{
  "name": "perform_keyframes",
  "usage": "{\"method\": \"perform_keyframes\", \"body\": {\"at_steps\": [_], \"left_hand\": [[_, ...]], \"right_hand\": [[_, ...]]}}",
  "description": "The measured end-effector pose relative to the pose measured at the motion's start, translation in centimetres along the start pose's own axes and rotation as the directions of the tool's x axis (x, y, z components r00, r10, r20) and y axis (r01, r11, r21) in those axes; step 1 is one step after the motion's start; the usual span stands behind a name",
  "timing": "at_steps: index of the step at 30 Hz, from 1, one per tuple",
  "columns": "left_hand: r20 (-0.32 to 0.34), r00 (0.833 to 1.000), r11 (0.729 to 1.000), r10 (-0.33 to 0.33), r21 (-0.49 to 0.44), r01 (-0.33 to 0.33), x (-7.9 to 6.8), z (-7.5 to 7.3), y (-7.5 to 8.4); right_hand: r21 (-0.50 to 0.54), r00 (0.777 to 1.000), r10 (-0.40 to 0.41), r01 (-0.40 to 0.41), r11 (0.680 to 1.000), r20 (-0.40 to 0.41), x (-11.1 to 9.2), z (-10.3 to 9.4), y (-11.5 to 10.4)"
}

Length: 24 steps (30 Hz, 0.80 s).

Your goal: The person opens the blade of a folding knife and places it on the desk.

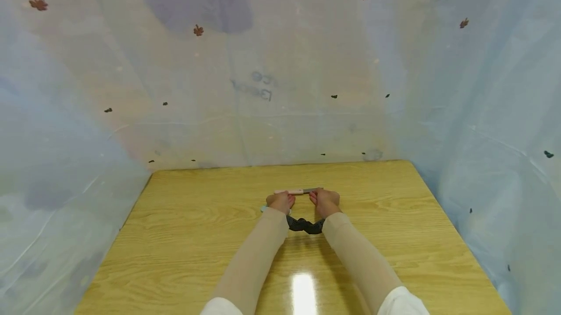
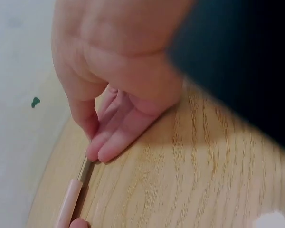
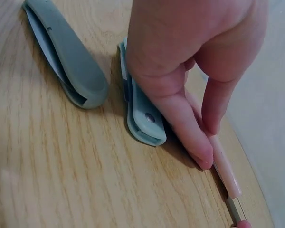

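Observation:
A folding knife with a pink handle and a grey metal blade lies level across the far half of the table, blade to the right. My left hand pinches the handle between thumb and fingers, as the right wrist view shows up close. On the blade, the thumb and fingers of my right hand pinch, covering its end. Beside my left hand rests a teal folded knife with a rivet, partly hidden behind that hand. A grey-green slotted handle lies near it, possibly another folded knife.
The wood-grain table ends at a far edge just beyond the hands. Behind it hangs a pale plastic sheet with small leaf marks, continuing along both sides. Black wrist gear sits between the forearms.

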State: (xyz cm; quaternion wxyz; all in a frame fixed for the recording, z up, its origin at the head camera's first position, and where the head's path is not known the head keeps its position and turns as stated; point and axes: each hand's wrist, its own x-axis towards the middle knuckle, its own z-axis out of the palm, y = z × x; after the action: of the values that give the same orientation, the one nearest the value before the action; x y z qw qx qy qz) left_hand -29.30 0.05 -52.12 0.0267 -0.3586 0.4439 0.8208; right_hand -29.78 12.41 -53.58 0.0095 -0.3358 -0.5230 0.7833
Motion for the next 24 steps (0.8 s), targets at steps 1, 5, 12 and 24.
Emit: {"method": "perform_keyframes", "body": {"at_steps": [1, 5, 12, 24], "left_hand": [[-0.001, 1.0, 1.0, 0.001, 0.009, -0.001, 0.0, 0.0, 0.0], [0.013, 1.0, 0.997, 0.009, 0.071, -0.01, -0.4, 0.0, 0.2], [0.096, 0.995, 0.997, 0.014, 0.072, -0.021, -0.3, -0.5, 0.6], [0.177, 0.984, 0.996, 0.013, 0.087, -0.028, -0.8, -1.3, 1.5]], "right_hand": [[-0.009, 1.0, -0.001, 0.002, 1.0, 0.003, -0.1, 0.0, -0.1], [-0.032, 1.0, -0.001, 0.002, 0.999, 0.011, -0.2, -0.1, -0.3], [-0.021, 1.0, 0.014, -0.013, 1.0, 0.027, -0.1, -0.2, -0.4], [-0.023, 0.998, 0.034, -0.033, 0.999, 0.046, -0.3, -0.8, -0.9]]}}
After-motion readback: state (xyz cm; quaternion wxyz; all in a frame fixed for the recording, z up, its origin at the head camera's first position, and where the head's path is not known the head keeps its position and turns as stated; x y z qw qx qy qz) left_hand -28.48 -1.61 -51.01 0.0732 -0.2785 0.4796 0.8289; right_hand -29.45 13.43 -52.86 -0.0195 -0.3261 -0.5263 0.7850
